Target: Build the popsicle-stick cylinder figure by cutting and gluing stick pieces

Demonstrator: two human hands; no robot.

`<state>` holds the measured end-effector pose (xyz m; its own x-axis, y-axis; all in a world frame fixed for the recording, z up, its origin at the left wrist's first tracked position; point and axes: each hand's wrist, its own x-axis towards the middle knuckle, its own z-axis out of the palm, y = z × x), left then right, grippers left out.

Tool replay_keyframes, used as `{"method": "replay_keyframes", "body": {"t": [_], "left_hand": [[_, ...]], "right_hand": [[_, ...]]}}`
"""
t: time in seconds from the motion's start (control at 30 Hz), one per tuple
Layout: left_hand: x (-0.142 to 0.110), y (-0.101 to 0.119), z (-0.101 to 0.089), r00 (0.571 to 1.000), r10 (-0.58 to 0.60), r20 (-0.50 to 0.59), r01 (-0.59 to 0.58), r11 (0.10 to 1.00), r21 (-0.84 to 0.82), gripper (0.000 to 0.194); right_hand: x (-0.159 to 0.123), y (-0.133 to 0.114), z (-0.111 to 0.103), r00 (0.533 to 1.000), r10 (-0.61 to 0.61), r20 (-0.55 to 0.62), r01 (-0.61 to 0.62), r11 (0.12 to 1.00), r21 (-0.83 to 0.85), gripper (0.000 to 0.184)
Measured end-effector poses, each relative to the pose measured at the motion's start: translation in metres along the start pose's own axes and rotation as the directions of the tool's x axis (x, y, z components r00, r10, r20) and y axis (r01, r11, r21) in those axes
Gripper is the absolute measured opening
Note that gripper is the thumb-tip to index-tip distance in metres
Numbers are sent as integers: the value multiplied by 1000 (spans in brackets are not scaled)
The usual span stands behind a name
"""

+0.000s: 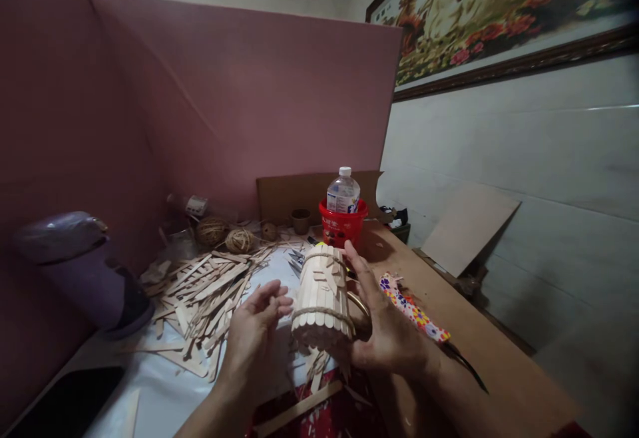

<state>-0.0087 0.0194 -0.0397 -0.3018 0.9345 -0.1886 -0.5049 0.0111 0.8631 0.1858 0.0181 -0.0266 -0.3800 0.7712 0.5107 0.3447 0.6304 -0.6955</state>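
Just below the centre of the frame, a twine-bound craft-stick cylinder (319, 295) tilts in the right hand (387, 325), fingers clamped along its right side. The left hand (259, 318), fingers loosely bent and apart from the thumb, is just beside its left edge; loose craft sticks (210, 288) lie heaped left of centre.

Head camera: the one view, worn on the person's head, facing forward and down from above the near side of the brown-and-white surface (474, 368).
Bare left hand (252, 315) and bare right hand (392, 335): close to the lens, entering from the lower edge, seen from the wearer's side.
Tall pink panel (249, 92): farther off, across the back.
Pale grey wall (564, 152): right side, seen at a slant.
Large dark-framed flowery picture (489, 15): upper right, cut by the view's edge.
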Motion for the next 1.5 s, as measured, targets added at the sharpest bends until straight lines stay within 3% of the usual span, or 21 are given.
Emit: {"method": "replay_keyframes", "body": {"t": [0.17,0.4,0.7,0.9,1.5], "left_hand": [[1,9,-5,966,254,43,-255,967,26,20],[-10,20,1,949,315,30,-317,946,64,19],[-24,25,4,952,216,216,-250,957,144,14],[-25,21,3,873,239,425,-344,919,191,14],[-23,16,5,932,130,339,-210,954,211,21]], "right_hand": [[-4,3,6,988,-119,-101,103,983,-149,118],[-6,6,11,989,-107,-106,83,974,-213,121],[-8,10,16,994,-101,-50,85,960,-267,118],[-8,9,17,994,-102,-37,89,959,-267,119],[-10,11,20,991,-135,-20,123,946,-300,117]]}}
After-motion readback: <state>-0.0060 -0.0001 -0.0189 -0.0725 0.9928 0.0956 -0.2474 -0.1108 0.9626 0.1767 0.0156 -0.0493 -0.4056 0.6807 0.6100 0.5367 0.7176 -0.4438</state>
